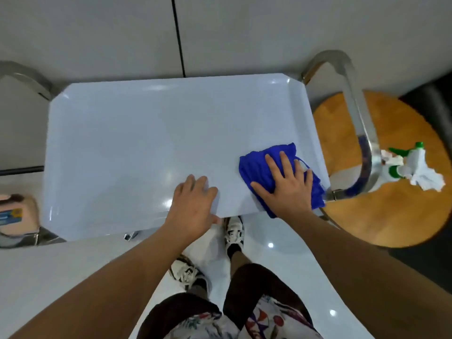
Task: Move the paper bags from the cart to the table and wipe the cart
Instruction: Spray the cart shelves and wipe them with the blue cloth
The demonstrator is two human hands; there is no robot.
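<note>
Pressing flat on a blue cloth [274,172], the right hand [287,185] lies with fingers spread and straight, palm down on the fabric near the right front corner of the cart [146,143]. The cloth is bunched and its near end hangs just past the cart's front edge. The left hand [193,204] rests just beside it at the front rim, fingers lying over the white top and the thumb at the edge; it holds nothing else. The cart's glossy white tray top carries only the cloth and the 2 hands. A metal handle [354,113] arches up at the cart's right end. Beyond it stands a round wooden counter [391,211], with a white spray bottle with green trigger [403,162] on it and a crumpled white paper [428,179] touching the bottle. No paper bags can be made out with certainty; a blurred tan object [17,216] sits at the left edge.
</note>
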